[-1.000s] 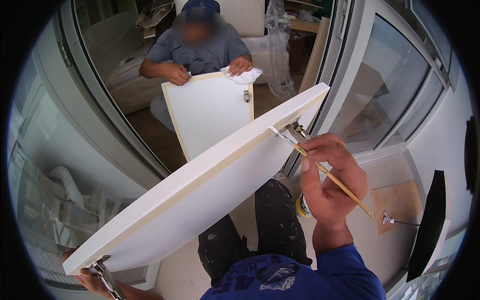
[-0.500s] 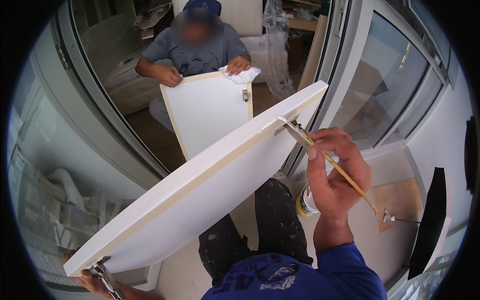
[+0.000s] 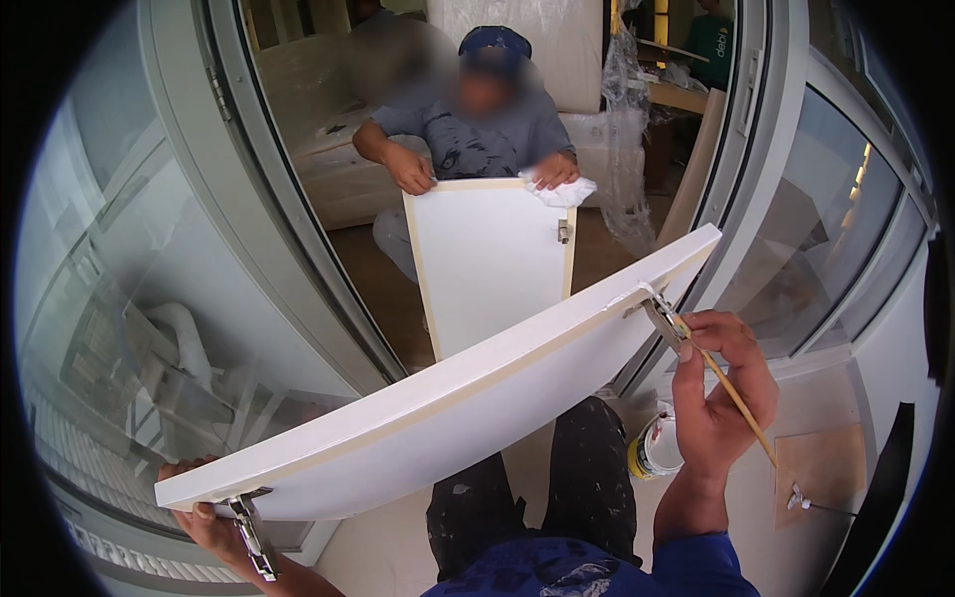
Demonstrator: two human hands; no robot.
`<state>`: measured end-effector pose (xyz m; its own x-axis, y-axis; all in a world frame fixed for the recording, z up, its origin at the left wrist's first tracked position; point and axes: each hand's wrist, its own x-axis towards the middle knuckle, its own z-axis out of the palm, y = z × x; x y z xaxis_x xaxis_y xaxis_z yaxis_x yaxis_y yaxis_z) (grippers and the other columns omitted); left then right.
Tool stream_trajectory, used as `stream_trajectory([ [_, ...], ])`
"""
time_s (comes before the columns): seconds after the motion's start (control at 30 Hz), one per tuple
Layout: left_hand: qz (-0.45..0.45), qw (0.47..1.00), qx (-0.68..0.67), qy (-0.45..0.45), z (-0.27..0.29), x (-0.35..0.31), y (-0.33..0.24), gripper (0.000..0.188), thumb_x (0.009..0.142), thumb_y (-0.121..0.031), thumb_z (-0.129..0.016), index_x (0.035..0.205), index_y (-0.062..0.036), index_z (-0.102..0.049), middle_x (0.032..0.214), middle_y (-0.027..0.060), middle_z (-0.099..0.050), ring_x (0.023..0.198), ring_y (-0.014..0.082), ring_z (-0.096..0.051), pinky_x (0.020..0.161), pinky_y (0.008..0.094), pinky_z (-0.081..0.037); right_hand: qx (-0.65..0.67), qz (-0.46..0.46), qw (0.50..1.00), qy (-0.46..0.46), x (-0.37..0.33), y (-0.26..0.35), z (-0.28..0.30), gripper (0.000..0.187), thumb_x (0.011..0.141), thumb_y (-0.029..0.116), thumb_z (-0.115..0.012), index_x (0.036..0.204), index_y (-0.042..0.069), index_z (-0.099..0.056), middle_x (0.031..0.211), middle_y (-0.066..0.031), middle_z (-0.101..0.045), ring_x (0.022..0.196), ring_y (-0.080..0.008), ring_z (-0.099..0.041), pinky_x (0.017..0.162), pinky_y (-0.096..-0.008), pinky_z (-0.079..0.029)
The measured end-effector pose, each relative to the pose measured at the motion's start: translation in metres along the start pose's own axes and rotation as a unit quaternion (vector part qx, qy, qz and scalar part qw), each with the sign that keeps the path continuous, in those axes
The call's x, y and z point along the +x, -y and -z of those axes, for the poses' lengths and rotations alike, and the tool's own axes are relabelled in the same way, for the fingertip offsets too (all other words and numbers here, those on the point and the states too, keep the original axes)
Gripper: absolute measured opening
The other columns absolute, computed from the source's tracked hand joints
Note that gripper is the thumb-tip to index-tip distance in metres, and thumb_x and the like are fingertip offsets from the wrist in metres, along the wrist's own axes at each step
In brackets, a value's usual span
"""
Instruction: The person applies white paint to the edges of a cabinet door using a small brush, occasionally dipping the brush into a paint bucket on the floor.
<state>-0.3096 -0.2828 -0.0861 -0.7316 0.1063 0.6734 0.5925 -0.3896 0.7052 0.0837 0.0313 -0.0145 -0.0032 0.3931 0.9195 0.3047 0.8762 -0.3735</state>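
Note:
A long white cabinet door panel lies tilted across my lap, its pale wood edge facing up. My left hand grips its lower left end beside a metal hinge. My right hand holds a thin paintbrush with a wooden handle; its tip touches the panel's edge near a second hinge at the upper right end.
A small paint can stands on the floor by my right knee. Opposite me a seated person holds an upright white door and a white cloth. Glass sliding door frames flank both sides. A cardboard piece lies at right.
My right hand and the brush have slid up along the panel's edge toward its upper right end. The panel and my left hand stay put.

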Motion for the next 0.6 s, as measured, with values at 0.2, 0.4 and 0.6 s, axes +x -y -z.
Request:
stream_trajectory([
  [0.2,0.036,0.994,-0.091,0.04,-0.007,0.006,-0.006,0.084,0.062,-0.037,-0.094,0.117,0.002,-0.046,0.093,0.0063,-0.055,0.086,0.0184,-0.055,0.092,0.0393,-0.045,-0.013,-0.005,1.0,0.005,0.003,0.002,0.003,0.019,0.072,-0.011,-0.062,0.087,0.001,-0.062,0.09,-0.0146,-0.071,0.084,-0.027,-0.067,0.081,-0.0367,-0.052],
  [0.4,0.039,0.995,-0.085,0.039,-0.007,0.007,-0.009,0.082,0.063,-0.036,-0.094,0.118,0.0025,-0.046,0.092,0.0056,-0.054,0.085,0.0182,-0.055,0.092,0.0389,-0.045,-0.016,-0.004,1.0,0.015,0.005,0.001,0.003,0.018,0.072,-0.01,-0.064,0.086,0.001,-0.063,0.091,-0.0148,-0.071,0.085,-0.0267,-0.067,0.081,-0.036,-0.052],
  [0.6,0.012,0.996,-0.045,0.075,0.008,0.01,0.004,0.086,0.072,-0.045,-0.085,0.129,0.005,-0.044,0.106,0.0084,-0.053,0.098,0.0185,-0.053,0.087,0.031,-0.042,-0.01,-0.01,1.0,0.016,0.007,0.004,0.005,0.017,0.073,-0.01,-0.064,0.086,0.0,-0.063,0.093,-0.0161,-0.071,0.086,-0.0259,-0.067,0.081,-0.0344,-0.052],
])
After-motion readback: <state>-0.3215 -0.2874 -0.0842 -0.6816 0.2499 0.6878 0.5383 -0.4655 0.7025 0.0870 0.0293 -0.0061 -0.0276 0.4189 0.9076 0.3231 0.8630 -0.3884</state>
